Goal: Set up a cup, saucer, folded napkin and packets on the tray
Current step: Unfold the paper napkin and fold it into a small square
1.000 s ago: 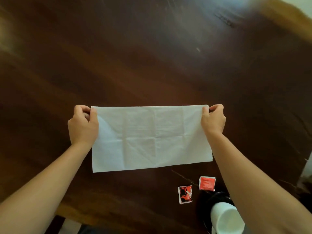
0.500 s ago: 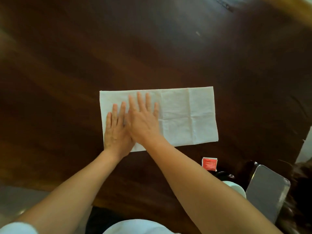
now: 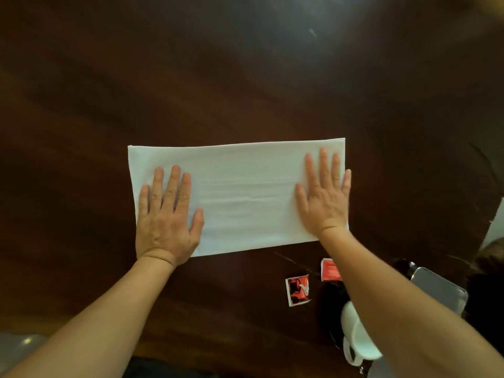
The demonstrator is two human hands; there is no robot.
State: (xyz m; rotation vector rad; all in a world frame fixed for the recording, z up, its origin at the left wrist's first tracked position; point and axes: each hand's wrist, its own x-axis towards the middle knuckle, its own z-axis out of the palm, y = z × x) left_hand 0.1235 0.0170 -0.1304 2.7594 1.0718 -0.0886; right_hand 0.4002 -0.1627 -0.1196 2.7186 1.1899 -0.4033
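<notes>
A white napkin [image 3: 245, 195] lies flat on the dark wooden table [image 3: 245, 77], folded into a long rectangle. My left hand [image 3: 166, 214] presses flat on its left end, fingers straight. My right hand [image 3: 324, 195] presses flat on its right end. Two red packets lie nearer to me: one with a black print [image 3: 298, 290], one plain red [image 3: 329, 270] partly behind my right forearm. A white cup [image 3: 357, 334] sits on a dark saucer [image 3: 331, 309] under that forearm. A grey metal tray [image 3: 436, 290] shows at the right edge.
The table stretches bare beyond the napkin. A dark object [image 3: 406, 267] stands by the tray's far corner. The table's near edge runs along the bottom of the view.
Both hands were together on the napkin's left half; now they lie spread apart, one on each end. One second ago they held the napkin up by its top corners.
</notes>
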